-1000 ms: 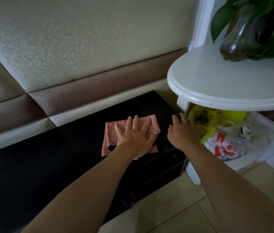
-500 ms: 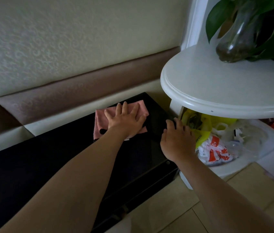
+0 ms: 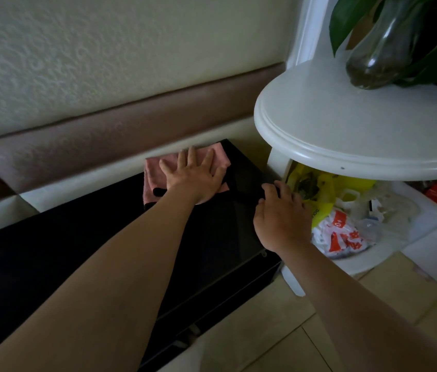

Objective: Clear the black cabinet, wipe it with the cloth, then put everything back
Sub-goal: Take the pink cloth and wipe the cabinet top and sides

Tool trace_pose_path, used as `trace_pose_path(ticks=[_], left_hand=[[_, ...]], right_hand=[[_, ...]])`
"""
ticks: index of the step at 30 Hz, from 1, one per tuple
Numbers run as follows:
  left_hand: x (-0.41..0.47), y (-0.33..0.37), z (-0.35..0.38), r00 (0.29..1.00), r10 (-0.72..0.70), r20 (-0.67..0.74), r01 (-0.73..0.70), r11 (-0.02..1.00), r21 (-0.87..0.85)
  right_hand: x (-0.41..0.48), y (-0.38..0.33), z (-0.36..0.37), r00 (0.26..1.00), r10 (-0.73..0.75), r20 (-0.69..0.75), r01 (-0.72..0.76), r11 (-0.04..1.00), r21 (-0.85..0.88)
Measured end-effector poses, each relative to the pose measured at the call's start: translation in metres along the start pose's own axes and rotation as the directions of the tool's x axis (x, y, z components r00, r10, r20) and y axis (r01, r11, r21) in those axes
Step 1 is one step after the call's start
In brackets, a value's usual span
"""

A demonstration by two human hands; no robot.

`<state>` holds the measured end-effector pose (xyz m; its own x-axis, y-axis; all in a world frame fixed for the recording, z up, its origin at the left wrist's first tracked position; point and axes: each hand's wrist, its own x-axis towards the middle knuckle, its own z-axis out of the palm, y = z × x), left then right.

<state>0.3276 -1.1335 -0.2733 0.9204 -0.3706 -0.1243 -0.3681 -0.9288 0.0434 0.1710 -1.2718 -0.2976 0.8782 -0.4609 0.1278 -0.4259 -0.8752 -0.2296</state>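
Wiping stage: the cabinet top shows bare wherever it is in view, so clearing looks done and the wipe is under way; putting things back is still to come.
Wall (image 3: 104, 63): padded, pale over a brown band, just beyond the pressing fingertips; it stops any further reach that way.
Cabinet (image 3: 51, 251): long, low and black, running under both hands and away to the left of the grip. Most of the top lies on the forearm side of the cloth and probably still needs passes.
Table (image 3: 346, 157): round and white, overhanging just right of the bracing hand, so the cabinet's end corner is cramped.
Vase (image 3: 372, 57): glass, with green leaves, up on the table, well above and right of both hands.
Bags (image 3: 340, 237): yellow and white-and-red plastic, under the table, just right of the bracing hand.
Cloth (image 3: 155, 167): pink, folded flat at the back right corner of the top, pinned under the palm and touching the wall's base.
Left hand (image 3: 195, 181): fingers straight and spread, palm down on the cloth; pressing, not clutching, likely to spread the pressure.
Right hand (image 3: 279, 218): fingers loosely bent, tips on the cabinet's end edge, right of the cloth; nothing pinched as far as shows, probably a brace for the lean.
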Motion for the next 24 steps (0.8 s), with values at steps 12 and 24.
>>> trace_pose_path(ticks=[12,24], left_hand=[[-0.114,0.032,0.012,0.995,-0.015,0.097,0.015,1.0,0.004],[-0.137,-0.032,-0.022,0.968,-0.124,-0.219,0.014,0.895,-0.446]], right_hand=[[0.005,0.002,-0.018,0.988,-0.011,0.154,-0.016,0.984,0.176],[-0.048,-0.108,-0.01,0.86,-0.425,0.281,0.438,0.899,0.021]])
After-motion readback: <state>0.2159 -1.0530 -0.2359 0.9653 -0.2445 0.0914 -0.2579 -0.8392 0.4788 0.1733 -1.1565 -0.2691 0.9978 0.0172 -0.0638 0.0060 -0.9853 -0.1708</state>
